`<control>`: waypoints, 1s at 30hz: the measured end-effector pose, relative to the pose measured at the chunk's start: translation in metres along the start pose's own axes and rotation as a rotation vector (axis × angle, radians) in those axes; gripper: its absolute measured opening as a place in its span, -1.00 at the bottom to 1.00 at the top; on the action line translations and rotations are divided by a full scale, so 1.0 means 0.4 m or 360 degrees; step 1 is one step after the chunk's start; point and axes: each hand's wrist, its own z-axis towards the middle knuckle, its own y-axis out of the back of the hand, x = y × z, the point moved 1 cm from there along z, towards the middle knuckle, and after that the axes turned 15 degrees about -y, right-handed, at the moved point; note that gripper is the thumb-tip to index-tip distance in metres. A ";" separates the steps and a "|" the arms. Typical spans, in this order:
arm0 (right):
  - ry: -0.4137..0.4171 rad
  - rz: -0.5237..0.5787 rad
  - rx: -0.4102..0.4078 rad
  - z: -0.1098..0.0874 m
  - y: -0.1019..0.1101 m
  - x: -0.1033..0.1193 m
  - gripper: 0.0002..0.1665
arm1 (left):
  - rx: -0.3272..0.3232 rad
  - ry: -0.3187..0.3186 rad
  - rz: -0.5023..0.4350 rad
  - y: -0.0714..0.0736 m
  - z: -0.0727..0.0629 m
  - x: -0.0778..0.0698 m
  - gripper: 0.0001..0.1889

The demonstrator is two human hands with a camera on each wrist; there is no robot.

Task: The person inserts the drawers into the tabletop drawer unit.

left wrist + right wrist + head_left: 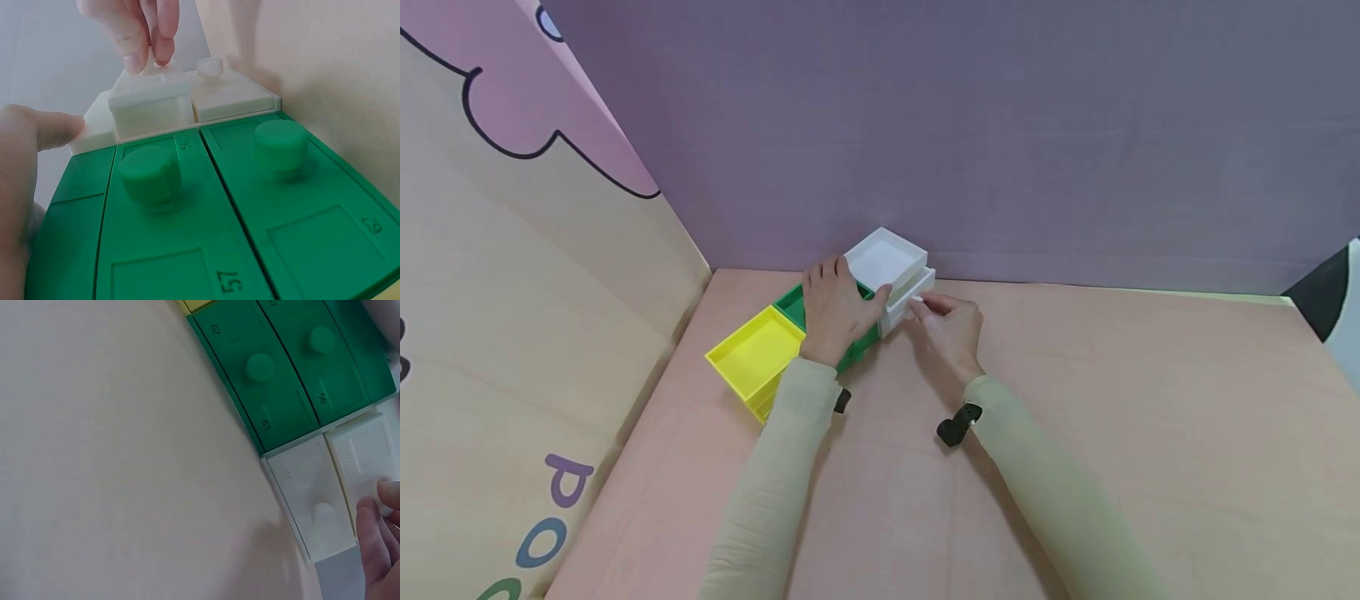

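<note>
A small white drawer box (883, 254) stands at the right end of a joined row, beside a green drawer box (790, 307). My right hand (952, 332) pinches the front knob of the upper white drawer (364, 450), which sticks out part way from its box. Below it the lower white drawer (303, 494), with a round knob, sits flush. My left hand (837, 312) lies over the top of the green box with its fingers extended, its thumb touching the white box. Both green drawers (156, 231) are in, their round knobs facing out.
A yellow box (756, 350) with a tray-like top joins the green one on the left. All stand on a pink-covered table (1075, 433) near a purple-grey back panel (1000, 150). A cream panel (535, 292) with printed shapes rises at left.
</note>
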 end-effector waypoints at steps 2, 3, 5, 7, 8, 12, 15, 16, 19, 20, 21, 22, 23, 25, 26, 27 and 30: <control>0.0001 0.0000 0.0002 0.002 -0.001 0.002 -0.73 | -0.0002 -0.0004 -0.0001 0.000 0.001 -0.001 -0.09; 0.0002 0.0000 0.0002 0.003 -0.002 0.002 -0.73 | 0.0001 -0.0005 0.0000 0.000 0.001 -0.002 -0.09; 0.0006 -0.0008 0.0003 0.005 -0.002 0.003 -0.73 | 0.0002 -0.0006 0.0010 0.000 0.001 -0.004 -0.09; 0.0011 -0.0018 0.0006 0.006 -0.002 0.004 -0.72 | 0.0002 -0.0005 0.0016 -0.001 0.001 -0.006 -0.09; 0.0015 -0.0027 0.0003 0.007 -0.001 0.003 -0.72 | 0.0001 -0.0004 0.0017 -0.002 0.000 -0.008 -0.09; 0.0029 -0.0076 -0.0003 0.009 0.001 0.001 -0.73 | -0.0003 -0.0009 0.0033 -0.006 0.000 -0.011 -0.08; 0.0025 -0.0099 0.0009 0.012 0.001 0.002 -0.73 | -0.0021 -0.0018 0.0045 -0.010 0.001 -0.011 -0.09; 0.0024 -0.0104 0.0022 0.014 0.000 0.003 -0.73 | -0.0028 -0.0020 0.0042 -0.010 0.001 -0.011 -0.09; 0.0022 -0.0119 0.0060 0.023 -0.002 0.005 -0.72 | -0.0047 -0.0025 0.0032 -0.013 0.000 -0.013 -0.09; 0.0025 -0.0127 0.0071 0.025 -0.003 0.005 -0.72 | -0.0048 -0.0025 0.0030 -0.013 -0.001 -0.014 -0.08; 0.0033 -0.0134 0.0079 0.027 -0.003 0.005 -0.72 | -0.0047 -0.0024 0.0030 -0.014 -0.001 -0.014 -0.08; 0.0041 -0.0138 0.0080 0.029 -0.003 0.004 -0.72 | -0.0045 -0.0026 0.0030 -0.015 -0.001 -0.015 -0.08; 0.0043 -0.0139 0.0080 0.029 -0.003 0.003 -0.72 | -0.0046 -0.0027 0.0029 -0.017 -0.001 -0.016 -0.09; 0.0044 -0.0127 0.0094 0.030 -0.003 0.002 -0.71 | -0.0046 -0.0026 0.0029 -0.018 0.000 -0.016 -0.08; 0.0043 -0.0120 0.0104 0.032 -0.002 0.001 -0.71 | -0.0049 -0.0026 0.0031 -0.017 0.000 -0.016 -0.09; 0.0037 -0.0110 0.0121 0.032 -0.001 -0.001 -0.69 | -0.0050 -0.0027 0.0034 -0.018 0.000 -0.016 -0.09; -0.0008 -0.0088 0.0170 0.033 0.006 -0.007 -0.63 | -0.0056 -0.0030 0.0035 -0.017 0.001 -0.016 -0.09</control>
